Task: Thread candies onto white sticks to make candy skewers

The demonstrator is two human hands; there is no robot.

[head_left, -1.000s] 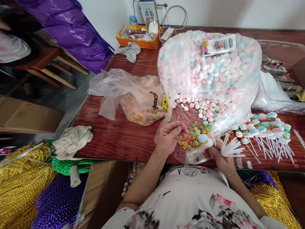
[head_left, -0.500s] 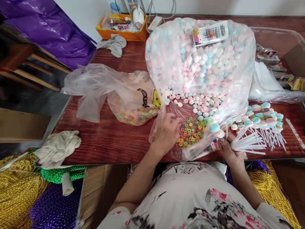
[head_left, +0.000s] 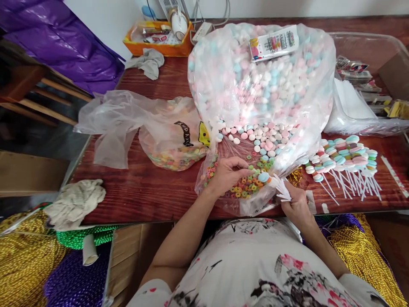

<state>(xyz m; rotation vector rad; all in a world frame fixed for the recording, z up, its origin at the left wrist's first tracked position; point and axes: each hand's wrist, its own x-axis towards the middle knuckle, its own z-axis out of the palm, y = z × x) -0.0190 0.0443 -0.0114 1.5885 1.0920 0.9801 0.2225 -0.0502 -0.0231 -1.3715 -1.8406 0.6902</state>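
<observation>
Left hand [head_left: 230, 175] pinched, apparently on a green ring [head_left: 255, 172]; right hand [head_left: 298, 203] grips white sticks [head_left: 282, 190]. Advise: steady the stick, square ring to tip, push gently.

Thin white sticks [head_left: 282, 189] stand bunched in the right hand [head_left: 296, 202], their visible ends fanned out just beside its fingers on the side facing the left hand [head_left: 230, 174]. Between the two grips sits a rounded pale blue candy [head_left: 263, 177], smooth and tilted, close to the sticks. Small ring candies [head_left: 245, 188], green, yellow, orange and red, lie loosely scattered beneath and around the left hand's fingers, mostly flat. Whether those fingers pinch one is unclear.
</observation>
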